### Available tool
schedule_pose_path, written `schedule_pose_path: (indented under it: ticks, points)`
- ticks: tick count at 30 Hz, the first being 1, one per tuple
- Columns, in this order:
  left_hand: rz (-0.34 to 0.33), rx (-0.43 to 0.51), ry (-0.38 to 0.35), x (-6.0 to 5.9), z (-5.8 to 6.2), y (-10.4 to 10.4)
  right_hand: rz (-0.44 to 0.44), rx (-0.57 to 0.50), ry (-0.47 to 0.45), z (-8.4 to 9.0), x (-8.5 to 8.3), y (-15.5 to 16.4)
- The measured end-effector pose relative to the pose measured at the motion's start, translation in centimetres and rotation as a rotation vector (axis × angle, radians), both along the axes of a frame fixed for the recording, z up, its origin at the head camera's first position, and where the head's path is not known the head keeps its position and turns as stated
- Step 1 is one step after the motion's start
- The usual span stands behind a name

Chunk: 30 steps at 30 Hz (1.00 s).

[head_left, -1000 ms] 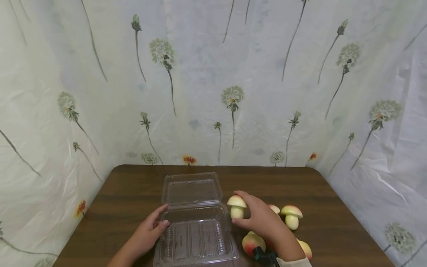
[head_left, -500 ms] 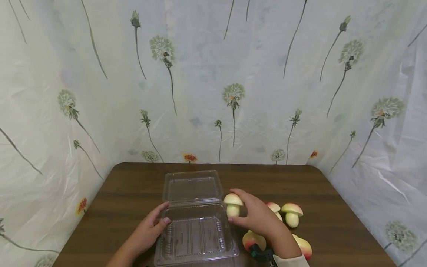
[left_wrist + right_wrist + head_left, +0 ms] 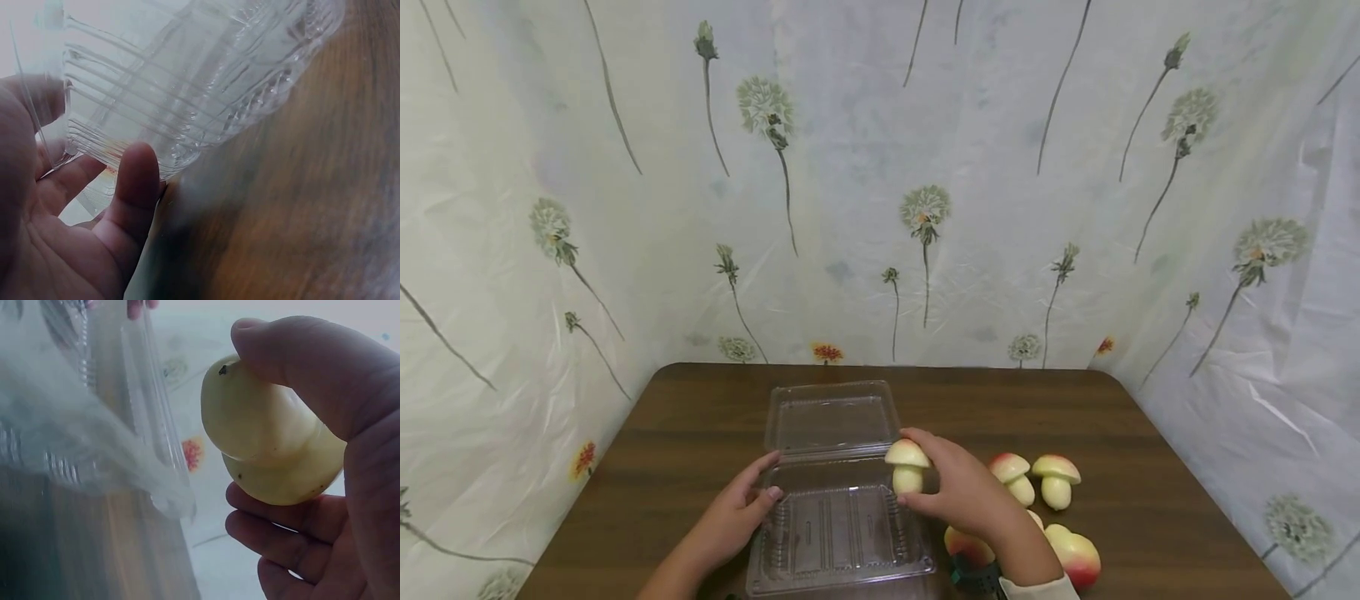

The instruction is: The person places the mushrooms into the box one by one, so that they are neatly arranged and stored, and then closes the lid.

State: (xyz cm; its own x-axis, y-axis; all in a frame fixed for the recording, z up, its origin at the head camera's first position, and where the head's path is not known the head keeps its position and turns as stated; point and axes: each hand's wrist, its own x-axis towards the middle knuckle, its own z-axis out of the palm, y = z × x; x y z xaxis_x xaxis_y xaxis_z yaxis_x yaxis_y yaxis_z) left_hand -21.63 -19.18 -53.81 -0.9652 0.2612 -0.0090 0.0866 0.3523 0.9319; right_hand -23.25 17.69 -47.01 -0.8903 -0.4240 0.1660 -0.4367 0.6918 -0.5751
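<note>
A clear plastic clamshell box (image 3: 842, 533) lies open on the brown table (image 3: 685, 433), its lid (image 3: 831, 417) folded back. My left hand (image 3: 741, 508) holds the box's left rim, thumb (image 3: 134, 187) against the ribbed wall (image 3: 187, 106). My right hand (image 3: 958, 487) grips a pale yellow mushroom-shaped toy (image 3: 907, 465) by cap and stem, just above the box's right rim. In the right wrist view the toy mushroom (image 3: 269, 447) sits between thumb and fingers, beside the box wall (image 3: 119, 425).
Two more toy mushrooms (image 3: 1015, 475) (image 3: 1057, 479) stand on the table right of my hand. Red-and-yellow peach-like fruits (image 3: 1075, 554) (image 3: 966, 546) lie near the front right. A flower-printed sheet (image 3: 880, 183) walls in the table on three sides.
My right hand has carried the mushroom leftward, from beside the box to over its right rim. The left hand has stayed on the box's left edge.
</note>
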Motion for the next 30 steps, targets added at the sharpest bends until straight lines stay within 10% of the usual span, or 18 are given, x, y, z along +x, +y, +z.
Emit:
schedule_pose_path:
  ticks: [30]
  points:
    - [0.002,0.006,0.001,0.0,0.0,0.0,0.114,0.014,-0.029,0.5,0.5,-3.0]
